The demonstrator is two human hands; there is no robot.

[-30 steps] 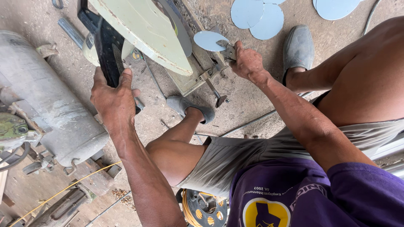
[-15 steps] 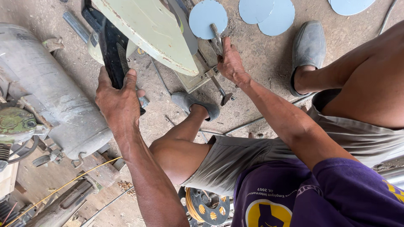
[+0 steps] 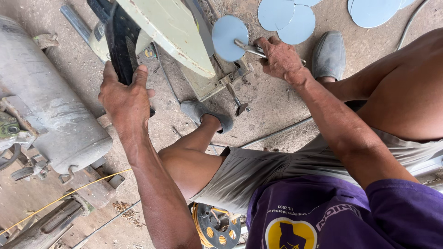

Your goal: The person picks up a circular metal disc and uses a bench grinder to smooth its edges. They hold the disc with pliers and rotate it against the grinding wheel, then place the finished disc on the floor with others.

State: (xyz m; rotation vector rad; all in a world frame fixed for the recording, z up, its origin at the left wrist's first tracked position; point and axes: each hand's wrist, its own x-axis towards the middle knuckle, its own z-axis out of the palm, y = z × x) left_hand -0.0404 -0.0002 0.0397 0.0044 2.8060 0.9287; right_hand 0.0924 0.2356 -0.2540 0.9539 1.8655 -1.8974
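The round grey-blue metal disc (image 3: pixel 229 37) sat clamped at the head of the pale green machine (image 3: pixel 170 34), lying flat and face-up just above the machine's base plate. Half a second before, the same disc had been further up and to the right in the head view, and a second before it had been lower and partly hidden by the machine's arm; much of that shift looked like the camera tilting, but the right hand had also come round from the disc's lower edge to its right side. That suggested the disc was now seated and was being steadied rather than carried.

The right hand (image 3: pixel 280 59) lay just right of the disc, fingers curled shut round a slim metal tool or lever (image 3: pixel 247 46) whose tip touched the disc's right edge. The left hand (image 3: pixel 123 97) was well apart from the disc, on the far side of the machine, wrapped tightly round the black handle (image 3: pixel 119 44) as before.

Around them, more cut discs (image 3: pixel 286 18) lay on the concrete floor (image 3: pixel 272 106) beyond the machine. Two grey shoes (image 3: pixel 328 55) rested either side of it. A large grey cylindrical tank (image 3: pixel 46 101) stood to the left.
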